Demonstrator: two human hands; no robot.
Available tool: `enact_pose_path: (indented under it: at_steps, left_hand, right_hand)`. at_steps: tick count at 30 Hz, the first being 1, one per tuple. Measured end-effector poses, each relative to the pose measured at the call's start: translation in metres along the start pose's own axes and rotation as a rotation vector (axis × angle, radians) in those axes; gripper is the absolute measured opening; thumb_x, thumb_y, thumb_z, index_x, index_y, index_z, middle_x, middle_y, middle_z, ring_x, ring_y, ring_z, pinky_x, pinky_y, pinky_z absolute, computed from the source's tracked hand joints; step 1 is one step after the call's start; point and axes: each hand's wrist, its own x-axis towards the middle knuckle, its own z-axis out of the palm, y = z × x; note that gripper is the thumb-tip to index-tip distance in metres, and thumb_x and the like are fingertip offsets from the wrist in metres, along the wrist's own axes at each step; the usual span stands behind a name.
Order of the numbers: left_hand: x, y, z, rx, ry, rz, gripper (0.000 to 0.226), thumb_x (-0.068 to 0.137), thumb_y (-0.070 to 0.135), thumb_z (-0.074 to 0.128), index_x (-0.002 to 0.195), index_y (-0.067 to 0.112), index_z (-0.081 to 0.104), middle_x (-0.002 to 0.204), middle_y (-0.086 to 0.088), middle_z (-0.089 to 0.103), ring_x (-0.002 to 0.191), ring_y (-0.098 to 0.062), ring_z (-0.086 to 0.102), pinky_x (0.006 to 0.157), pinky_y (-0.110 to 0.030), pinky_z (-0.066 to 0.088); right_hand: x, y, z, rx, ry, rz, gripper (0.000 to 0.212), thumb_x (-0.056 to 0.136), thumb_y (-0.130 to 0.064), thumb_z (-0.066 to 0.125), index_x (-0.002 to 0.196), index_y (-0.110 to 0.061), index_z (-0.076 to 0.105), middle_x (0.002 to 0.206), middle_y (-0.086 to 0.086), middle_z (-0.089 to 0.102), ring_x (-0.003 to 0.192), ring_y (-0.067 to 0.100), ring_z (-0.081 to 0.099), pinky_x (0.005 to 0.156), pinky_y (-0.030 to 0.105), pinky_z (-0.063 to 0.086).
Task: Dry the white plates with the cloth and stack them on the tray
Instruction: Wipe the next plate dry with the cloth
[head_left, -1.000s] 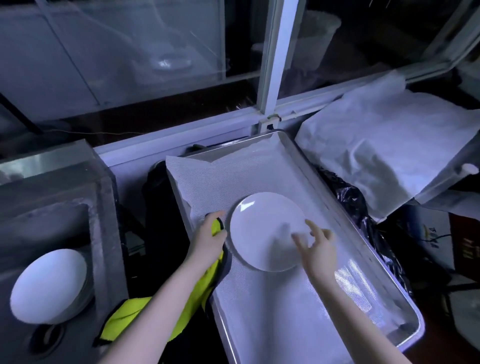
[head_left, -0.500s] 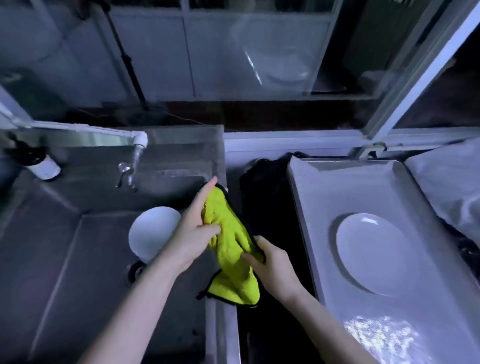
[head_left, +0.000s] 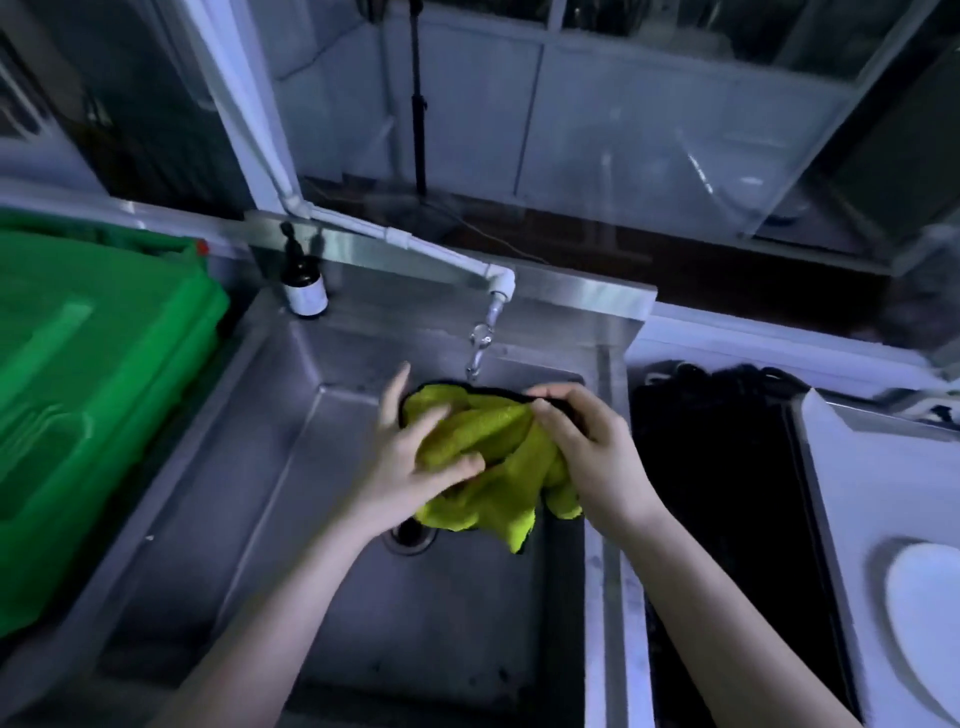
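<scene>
Cloth (head_left: 488, 457), yellow-green with a dark trim, is hanging bunched between both hands over the steel sink (head_left: 260, 467), just below the tap (head_left: 491, 317) and above the drain (head_left: 410, 538). The left hand (head_left: 410, 457) is gripping its left side, thumb pressing across the folds and fingers spreading behind. The right hand (head_left: 587, 452) is pinching the upper right edge with curled fingers. No plate is showing inside the cloth or in the visible part of the basin, though the cloth is covering some of it. One white plate (head_left: 924, 618) is lying on the lined tray (head_left: 852, 493) at the right edge, well apart from the hands. The person is probably readying the cloth between plates. The next move is likely calling for spreading it over one palm, then finding and lifting another wet plate.
</scene>
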Motion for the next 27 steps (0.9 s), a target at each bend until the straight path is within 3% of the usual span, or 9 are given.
enact_pose_path:
  at_steps: [2, 4, 6, 10, 15, 19, 22, 24, 27]
  left_hand:
    - [-0.002, -0.017, 0.004, -0.044, -0.106, 0.045, 0.077, 0.052, 0.075, 0.067, 0.109, 0.024, 0.067, 0.152, 0.02, 0.03, 0.15, -0.013, 0.004, 0.115, -0.018, 0.015]
    - [0.003, -0.035, 0.01, -0.061, -0.111, 0.008, 0.065, 0.052, 0.062, 0.071, 0.091, 0.01, 0.071, 0.123, 0.005, 0.063, 0.145, -0.023, 0.029, 0.112, -0.026, 0.031]
    - [0.007, -0.047, 0.007, -0.19, -0.09, -0.129, 0.057, 0.054, 0.055, 0.073, 0.089, 0.01, 0.068, 0.102, -0.002, 0.069, 0.108, -0.019, 0.061, 0.092, -0.041, 0.049]
    - [0.008, -0.067, -0.004, -0.37, -0.207, -0.302, 0.057, 0.058, 0.057, 0.077, 0.095, 0.016, 0.063, 0.084, 0.004, 0.07, 0.075, -0.004, 0.062, 0.073, -0.032, 0.05]
    - [0.02, -0.108, 0.01, -0.436, -0.09, -0.508, 0.062, 0.056, 0.062, 0.074, 0.103, 0.027, 0.056, 0.094, 0.003, 0.073, 0.09, -0.013, 0.069, 0.09, -0.044, 0.053]
    - [0.034, -0.136, 0.027, -0.385, -0.053, -0.583, 0.065, 0.067, 0.055, 0.074, 0.124, 0.051, 0.042, 0.104, 0.0, 0.071, 0.095, -0.018, 0.069, 0.09, -0.042, 0.053]
    - [0.055, -0.146, 0.043, -0.295, -0.08, -0.601, 0.057, 0.087, 0.035, 0.069, 0.136, 0.041, 0.041, 0.113, 0.007, 0.063, 0.101, -0.016, 0.06, 0.08, -0.027, 0.042]
    - [0.072, -0.155, 0.059, -0.229, -0.121, -0.616, 0.062, 0.08, 0.036, 0.064, 0.137, 0.036, 0.041, 0.113, 0.003, 0.061, 0.099, -0.02, 0.057, 0.071, -0.026, 0.039]
    - [0.096, -0.174, 0.087, -0.141, -0.204, -0.596, 0.075, 0.071, 0.024, 0.067, 0.141, 0.026, 0.038, 0.128, -0.006, 0.053, 0.111, -0.026, 0.052, 0.081, -0.03, 0.039]
  right_hand:
    - [0.008, -0.005, 0.021, 0.046, -0.024, 0.041, 0.012, 0.098, -0.014, 0.061, 0.098, -0.018, 0.073, 0.094, 0.0, 0.074, 0.092, 0.012, 0.065, 0.09, 0.036, 0.052]
    - [0.018, -0.005, 0.036, 0.07, -0.018, 0.07, 0.014, 0.097, -0.015, 0.063, 0.093, -0.022, 0.073, 0.09, -0.004, 0.074, 0.09, 0.012, 0.065, 0.091, 0.037, 0.051]
    - [0.031, -0.002, 0.043, 0.074, 0.019, 0.087, 0.013, 0.094, -0.013, 0.066, 0.09, -0.022, 0.073, 0.085, -0.01, 0.073, 0.088, 0.009, 0.065, 0.088, 0.034, 0.051]
    - [0.054, 0.028, 0.046, -0.094, 0.038, 0.149, 0.014, 0.085, -0.012, 0.076, 0.086, -0.025, 0.072, 0.084, -0.011, 0.073, 0.084, 0.002, 0.066, 0.082, 0.023, 0.05]
    - [0.078, 0.096, 0.054, -0.279, -0.022, 0.382, 0.009, 0.088, -0.027, 0.073, 0.085, -0.034, 0.07, 0.093, -0.003, 0.073, 0.093, 0.023, 0.068, 0.087, 0.041, 0.055]
    - [0.098, 0.151, 0.059, -0.367, -0.037, 0.526, 0.014, 0.092, -0.027, 0.067, 0.105, -0.024, 0.07, 0.107, 0.0, 0.07, 0.1, 0.022, 0.065, 0.085, 0.032, 0.05]
    - [0.113, 0.187, 0.059, -0.44, -0.069, 0.611, 0.03, 0.094, -0.027, 0.064, 0.124, -0.02, 0.064, 0.118, 0.004, 0.064, 0.101, 0.017, 0.057, 0.081, 0.026, 0.043]
    - [0.122, 0.211, 0.059, -0.497, -0.095, 0.658, 0.038, 0.095, -0.027, 0.064, 0.132, -0.021, 0.059, 0.125, 0.007, 0.06, 0.107, 0.019, 0.057, 0.083, 0.025, 0.042]
    - [0.132, 0.242, 0.06, -0.613, -0.144, 0.712, 0.049, 0.094, -0.027, 0.064, 0.141, -0.023, 0.051, 0.133, 0.01, 0.053, 0.108, 0.022, 0.057, 0.083, 0.022, 0.039]
